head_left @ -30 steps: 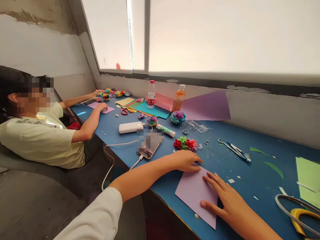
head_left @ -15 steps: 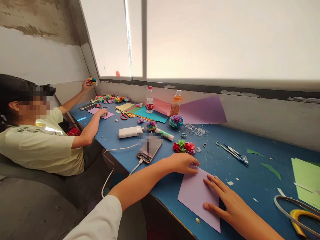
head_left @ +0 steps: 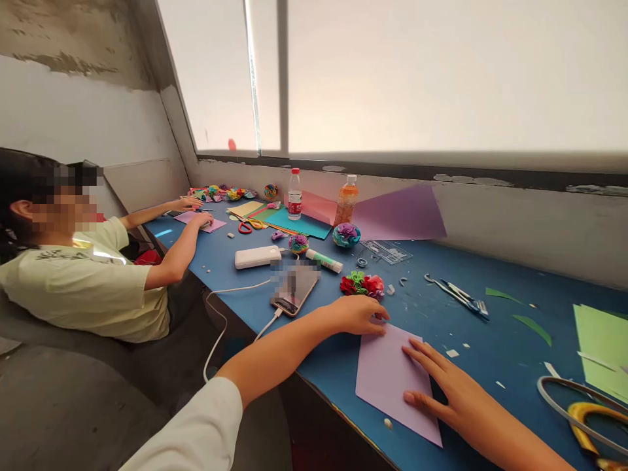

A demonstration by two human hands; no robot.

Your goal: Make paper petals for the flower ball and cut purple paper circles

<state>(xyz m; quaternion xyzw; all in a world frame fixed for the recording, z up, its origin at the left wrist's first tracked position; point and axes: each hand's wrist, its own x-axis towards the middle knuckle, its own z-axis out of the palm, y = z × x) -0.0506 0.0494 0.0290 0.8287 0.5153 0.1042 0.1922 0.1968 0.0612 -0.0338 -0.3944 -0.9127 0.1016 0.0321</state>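
A sheet of light purple paper (head_left: 387, 373) lies flat near the table's front edge, partly covered by both hands. At its far left corner is my left hand (head_left: 360, 315), fingers curled and closed on the paper's edge. My right hand (head_left: 446, 389) rests along the right side of the sheet, its fingers spread and thumb apart on the surface. Just beyond my left hand sits a red and green paper flower (head_left: 362, 285).
A phone (head_left: 296, 291) on a cable, a power bank (head_left: 258, 257), a glue stick (head_left: 324, 261) and two bottles stand or lie to the left. Tweezers (head_left: 458, 296), green paper (head_left: 603, 350) and a hoop lie right. A co-worker (head_left: 88, 281) sits at left.
The purple sheet has turned and shifted slightly right under my hands. The co-worker's raised arm has come down, and the colourful paper ball it held now rests on the table by the wall.
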